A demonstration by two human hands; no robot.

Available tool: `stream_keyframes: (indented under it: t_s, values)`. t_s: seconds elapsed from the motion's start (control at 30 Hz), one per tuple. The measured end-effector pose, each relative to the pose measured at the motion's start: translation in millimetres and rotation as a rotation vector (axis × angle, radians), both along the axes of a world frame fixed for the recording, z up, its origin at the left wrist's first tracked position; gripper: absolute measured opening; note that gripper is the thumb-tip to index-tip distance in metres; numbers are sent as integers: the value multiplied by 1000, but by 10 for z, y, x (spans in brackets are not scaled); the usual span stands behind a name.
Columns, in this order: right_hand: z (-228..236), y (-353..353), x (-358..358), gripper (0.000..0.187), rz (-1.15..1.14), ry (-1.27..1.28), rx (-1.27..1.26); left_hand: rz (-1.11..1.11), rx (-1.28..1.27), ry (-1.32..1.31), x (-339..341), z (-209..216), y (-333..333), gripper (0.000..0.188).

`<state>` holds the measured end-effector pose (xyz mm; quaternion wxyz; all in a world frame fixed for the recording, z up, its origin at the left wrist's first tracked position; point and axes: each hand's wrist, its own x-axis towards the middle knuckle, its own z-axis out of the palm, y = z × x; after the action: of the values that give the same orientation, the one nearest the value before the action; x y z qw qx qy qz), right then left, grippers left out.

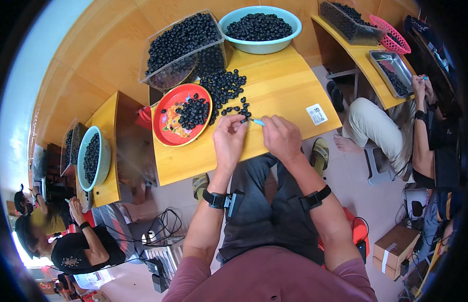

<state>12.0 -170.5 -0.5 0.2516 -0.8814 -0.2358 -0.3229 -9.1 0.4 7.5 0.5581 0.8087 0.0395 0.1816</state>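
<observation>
My left hand (230, 138) pinches a small black round part (244, 120) between thumb and fingertips, over the near part of the yellow table (286, 83). In my right hand (283, 137) is a slim light-blue pen-like tool (257, 122), its tip at the black part. The tip itself is too small to make out. Just beyond my hands lies a loose pile of black ring-like parts (223, 86). Left of it, a red flowered plate (161, 135) holds more of them.
A clear plastic bin (182, 60) and a light-blue basin (259, 49), both full of black parts, stand at the table's far side. A white label (317, 114) is at its right. Other people work at tables left and right. A cardboard box (395, 249) stands on the floor.
</observation>
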Motion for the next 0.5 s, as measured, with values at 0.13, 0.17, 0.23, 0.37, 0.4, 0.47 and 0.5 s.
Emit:
stream_keyframes:
  t_s: [0.13, 0.17, 0.23, 0.37, 0.4, 0.47, 0.5]
  values:
    - [-20, 8, 1, 13, 14, 40, -9, 7, -151, 18, 32, -128, -50, 27]
    - [-21, 8, -6, 13, 21, 41, -1, 10, -132, 27, 32, -129, -43, 30]
    - [-17, -8, -7, 13, 36, 34, -3, -1, -117, 24, 35, -130, -43, 30]
    - [42, -17, -11, 4, 78, -3, -32, -5, -80, 20, 36, -127, -68, 29]
    - [41, -15, -8, 4, 78, -2, -33, -4, -81, 21, 35, -124, -69, 29]
    - [44, -7, -6, 3, 80, -3, -42, -13, -80, 13, 29, -114, -63, 28]
    - [44, -5, -4, 3, 80, -3, -42, -12, -81, 13, 25, -109, -63, 28]
